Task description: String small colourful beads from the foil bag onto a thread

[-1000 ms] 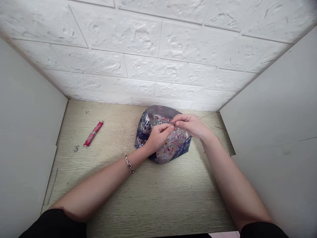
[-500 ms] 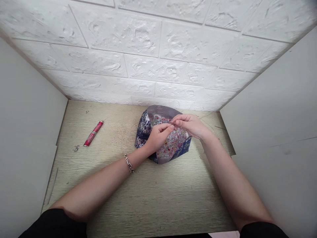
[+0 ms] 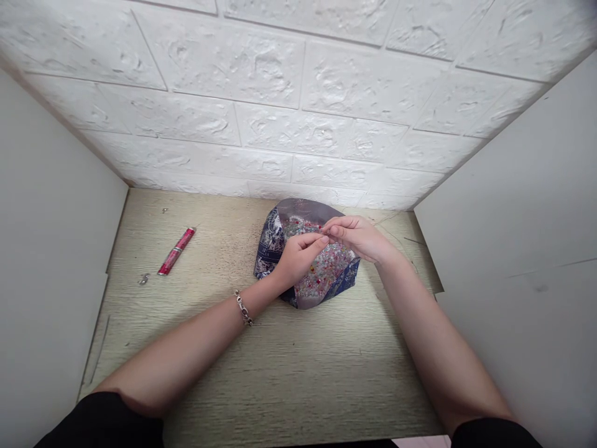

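Note:
Both hands meet above an opened-out bag (image 3: 269, 246), dark blue and silver outside with a grey lining. Many small coloured beads (image 3: 321, 277) lie in it. My left hand (image 3: 301, 258), with a chain bracelet (image 3: 243, 308) at the wrist, pinches thumb against forefinger. My right hand (image 3: 354, 236) is pinched too, its fingertips almost touching the left ones. Whatever sits between the fingertips is too small to make out. A thin thread (image 3: 396, 239) trails on the table to the right of my right hand.
On the left of the wooden table (image 3: 298, 373) lies a red tube (image 3: 176, 251). Beside it are small shiny pieces (image 3: 144, 279). A white brick-patterned wall (image 3: 261, 124) rises behind, with grey panels (image 3: 517, 249) at either side.
The hands have barely moved; the pinched fingertips stay together over the beads, with only a slight shift of the right hand. The bag and the red tube stay where they were.

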Tool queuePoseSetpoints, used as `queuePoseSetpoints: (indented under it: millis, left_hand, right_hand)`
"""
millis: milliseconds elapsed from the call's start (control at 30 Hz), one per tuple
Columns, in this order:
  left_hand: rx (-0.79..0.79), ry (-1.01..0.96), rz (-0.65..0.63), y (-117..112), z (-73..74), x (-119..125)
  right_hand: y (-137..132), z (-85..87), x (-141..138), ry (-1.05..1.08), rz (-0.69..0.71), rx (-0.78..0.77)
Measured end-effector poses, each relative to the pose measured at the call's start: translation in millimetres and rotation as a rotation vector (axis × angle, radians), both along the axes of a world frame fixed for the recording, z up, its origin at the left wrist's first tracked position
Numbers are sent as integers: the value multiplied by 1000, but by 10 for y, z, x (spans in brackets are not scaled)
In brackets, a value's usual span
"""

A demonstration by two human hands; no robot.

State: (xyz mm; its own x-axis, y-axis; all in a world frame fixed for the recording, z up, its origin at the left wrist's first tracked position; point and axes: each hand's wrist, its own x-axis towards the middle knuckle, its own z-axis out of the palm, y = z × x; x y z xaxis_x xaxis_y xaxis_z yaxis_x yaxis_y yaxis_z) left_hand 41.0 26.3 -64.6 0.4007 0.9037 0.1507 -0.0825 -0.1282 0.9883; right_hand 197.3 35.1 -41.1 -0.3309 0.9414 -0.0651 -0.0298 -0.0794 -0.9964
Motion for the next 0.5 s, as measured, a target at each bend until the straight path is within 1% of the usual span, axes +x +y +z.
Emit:
queuePoseSetpoints:
  millis: [233, 500]
  left_hand:
    - [19, 9, 0, -9, -10, -3]
    - [32, 9, 1, -4, -15, -6]
  right_hand:
    - [-20, 50, -44, 101, -79, -96]
    - [-33, 68, -48, 98, -87, -92]
